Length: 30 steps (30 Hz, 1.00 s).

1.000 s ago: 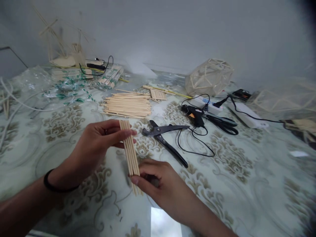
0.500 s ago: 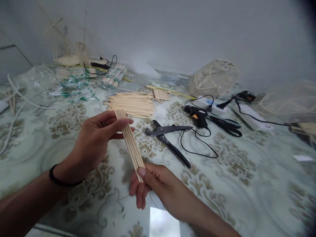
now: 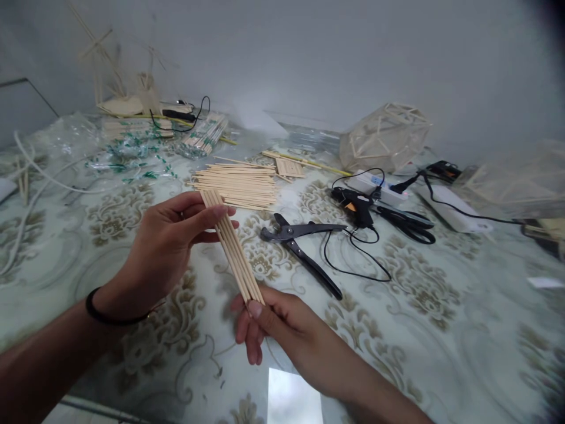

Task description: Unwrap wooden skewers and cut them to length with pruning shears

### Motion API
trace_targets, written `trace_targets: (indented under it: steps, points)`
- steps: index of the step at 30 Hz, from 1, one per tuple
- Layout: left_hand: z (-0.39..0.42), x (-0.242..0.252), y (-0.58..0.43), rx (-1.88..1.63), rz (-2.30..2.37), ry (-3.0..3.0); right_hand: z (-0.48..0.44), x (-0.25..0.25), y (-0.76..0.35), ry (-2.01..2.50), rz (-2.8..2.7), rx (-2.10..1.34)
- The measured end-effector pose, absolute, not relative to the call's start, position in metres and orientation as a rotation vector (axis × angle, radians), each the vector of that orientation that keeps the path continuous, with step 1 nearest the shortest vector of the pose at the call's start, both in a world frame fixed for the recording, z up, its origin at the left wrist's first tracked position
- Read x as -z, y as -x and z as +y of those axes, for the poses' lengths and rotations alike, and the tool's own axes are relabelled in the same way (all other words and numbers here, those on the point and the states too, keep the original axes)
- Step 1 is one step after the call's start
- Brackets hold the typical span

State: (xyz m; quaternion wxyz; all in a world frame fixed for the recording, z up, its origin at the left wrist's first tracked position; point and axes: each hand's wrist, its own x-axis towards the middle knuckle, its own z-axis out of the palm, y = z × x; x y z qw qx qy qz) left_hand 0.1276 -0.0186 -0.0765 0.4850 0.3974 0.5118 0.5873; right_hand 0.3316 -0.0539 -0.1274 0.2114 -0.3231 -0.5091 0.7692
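Several pale wooden sticks (image 3: 235, 254) lie side by side in a flat bundle, tilted above the table between my hands. My left hand (image 3: 176, 238) pinches the bundle near its upper end, thumb on top and fingers behind. At the lower end, my right hand (image 3: 276, 321) grips the sticks with the thumb over their tips. A loose pile of similar sticks (image 3: 238, 184) lies on the table just beyond my left hand. Black-handled cutters (image 3: 304, 247) rest with handles apart to the right of the bundle.
A black glue gun (image 3: 359, 206) with a looping cord lies beside scissors (image 3: 410, 224) and a white power strip (image 3: 375, 184). Behind stands a stick frame (image 3: 386, 138) with clear covering. Wrapped stick packs (image 3: 205, 135) and plastic wrappers (image 3: 132, 154) are at back left on the patterned table (image 3: 424, 365).
The bundle's upper end has shifted slightly left with my left hand. At the lower end, my right thumb now lies nearer the stick tips, which have drawn up a little.
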Motion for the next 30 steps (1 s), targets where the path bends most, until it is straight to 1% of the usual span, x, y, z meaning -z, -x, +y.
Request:
trace_targets:
  steps: [7, 13, 21, 30]
  points:
    - [-0.016, 0.074, -0.124, -1.480, 1.280, -0.967, -0.052, 0.128, -0.332, 0.845, -1.259, -2.108]
    - [-0.017, 0.074, -0.125, -1.493, 1.246, -0.959, -0.051, 0.131, -0.329, 0.915, -1.382, -1.996]
    - [-0.020, 0.073, -0.129, -1.474, 1.231, -0.903, -0.057, 0.134, -0.326, 1.041, -1.406, -2.091]
    - [-0.023, 0.073, -0.130, -1.453, 1.221, -0.888, -0.059, 0.138, -0.324, 1.036, -1.400, -2.135]
